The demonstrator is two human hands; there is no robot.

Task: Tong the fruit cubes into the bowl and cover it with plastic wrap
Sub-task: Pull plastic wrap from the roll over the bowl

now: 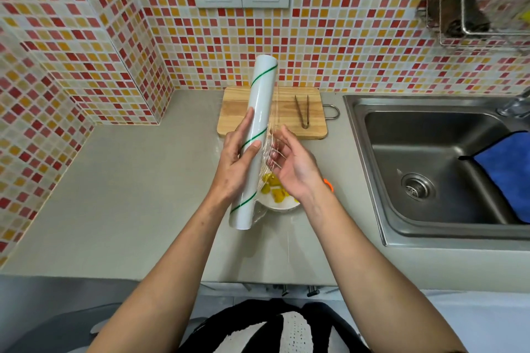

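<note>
Two hands work above the bowl point(279, 203), which sits on the worktop point(129, 195) just below them, at about 6 o'clock from the cutting board point(249, 106). The left hand point(235, 163) has its grip wrapped round the plastic wrap roll point(258, 135), fingers pressed along the tube and the thumb across its front; the roll is held tilted, its far end toward 12 o'clock, probably so that film can peel off sideways over the bowl. The right hand point(295, 166) is at 3 o'clock from the roll, its grip loosely spread, fingertips touching a crumpled stretch of clear film point(271, 152) that runs from the roll's edge. Whether it truly pinches the film I cannot tell; it looks more like it is searching for the free edge. Inside the bowl lie yellow fruit cubes point(274, 185), partly hidden by the hands and film, so the tonging part seems done. That fits with the tongs point(302, 110), which lie set aside on the cutting board at 12 o'clock from the bowl. The bowl is not yet covered. Off at 3 o'clock the sink point(430, 152) holds a blue cloth point(504, 175).
</note>
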